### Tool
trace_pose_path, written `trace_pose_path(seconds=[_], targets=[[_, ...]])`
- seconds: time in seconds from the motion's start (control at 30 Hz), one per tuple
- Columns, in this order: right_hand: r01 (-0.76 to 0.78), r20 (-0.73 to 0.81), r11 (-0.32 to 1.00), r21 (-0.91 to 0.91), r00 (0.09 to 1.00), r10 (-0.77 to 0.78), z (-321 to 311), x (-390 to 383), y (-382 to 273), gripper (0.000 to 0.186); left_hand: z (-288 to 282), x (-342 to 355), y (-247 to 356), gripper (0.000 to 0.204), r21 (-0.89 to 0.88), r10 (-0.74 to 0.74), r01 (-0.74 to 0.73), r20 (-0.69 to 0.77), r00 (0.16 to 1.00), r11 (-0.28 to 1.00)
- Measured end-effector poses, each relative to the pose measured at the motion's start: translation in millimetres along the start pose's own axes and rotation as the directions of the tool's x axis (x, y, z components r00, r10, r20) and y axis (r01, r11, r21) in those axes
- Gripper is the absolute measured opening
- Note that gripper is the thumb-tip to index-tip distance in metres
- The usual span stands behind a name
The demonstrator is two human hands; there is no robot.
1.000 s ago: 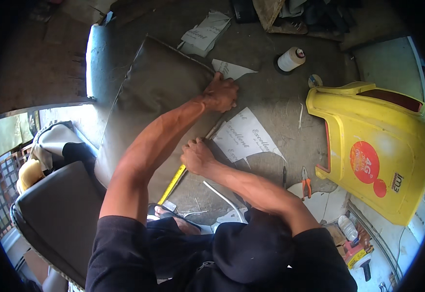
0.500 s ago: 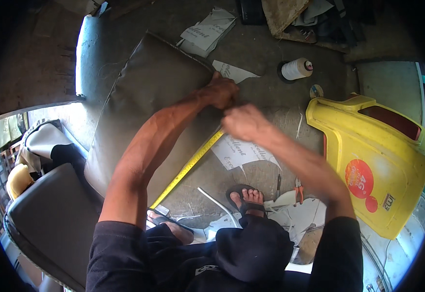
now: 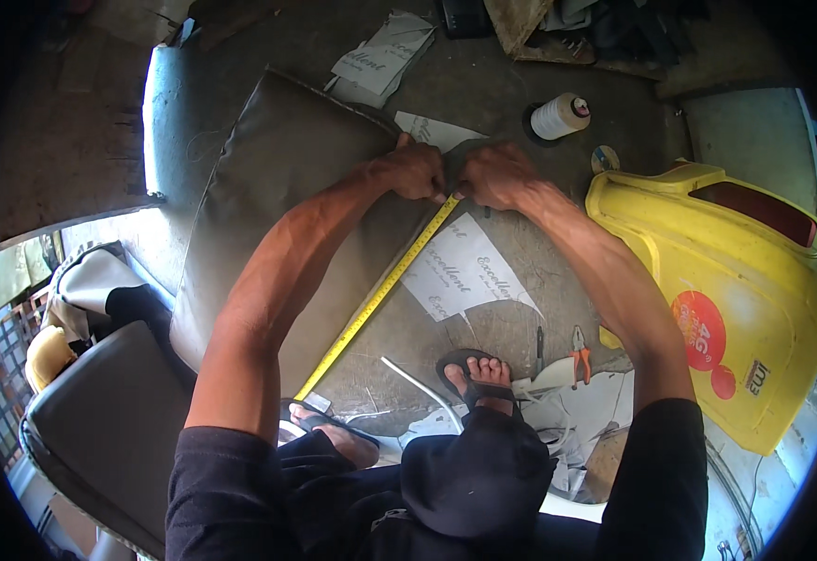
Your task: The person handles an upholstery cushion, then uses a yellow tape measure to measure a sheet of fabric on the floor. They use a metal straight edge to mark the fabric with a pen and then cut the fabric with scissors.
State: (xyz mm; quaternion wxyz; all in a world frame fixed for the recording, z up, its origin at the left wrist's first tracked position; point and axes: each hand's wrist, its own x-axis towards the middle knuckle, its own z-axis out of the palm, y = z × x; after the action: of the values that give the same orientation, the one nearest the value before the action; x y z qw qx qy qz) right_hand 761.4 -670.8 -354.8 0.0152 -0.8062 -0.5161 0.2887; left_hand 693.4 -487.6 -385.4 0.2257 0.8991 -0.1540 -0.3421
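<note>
A large grey-brown vinyl-covered panel [image 3: 268, 215] lies tilted across the floor in front of me. My left hand [image 3: 415, 170] is closed on its right edge near the far corner. Beside it, my right hand [image 3: 499, 175] pinches the upper end of a yellow tape measure [image 3: 376, 297]. The tape runs straight along the panel's right edge, down toward my left foot. The left fingertips come close to the tape's end; whether they touch it is hard to tell. A white printed sheet scrap [image 3: 469, 271] lies right of the tape.
A white thread spool [image 3: 560, 119] stands beyond my right hand. At the right is a yellow plastic shell [image 3: 708, 271]. Orange-handled pliers [image 3: 580, 360] and a dark pen-like tool [image 3: 539, 346] lie near my right foot. A grey padded seat [image 3: 109, 402] sits at the left.
My right hand has moved up and a little to the right, bringing the tape's end higher along the panel's edge. The left hand stays at the panel's edge.
</note>
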Motion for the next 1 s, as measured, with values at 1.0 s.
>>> trace_pose_path(seconds=[1.0], targets=[[0.001,0.109,1.0,-0.01,0.994,0.0,-17.3,7.1,-2.3,0.023,-13.0,4.2,6.9,0.018,0.013,-0.012,0.011,0.136,0.991,1.0]])
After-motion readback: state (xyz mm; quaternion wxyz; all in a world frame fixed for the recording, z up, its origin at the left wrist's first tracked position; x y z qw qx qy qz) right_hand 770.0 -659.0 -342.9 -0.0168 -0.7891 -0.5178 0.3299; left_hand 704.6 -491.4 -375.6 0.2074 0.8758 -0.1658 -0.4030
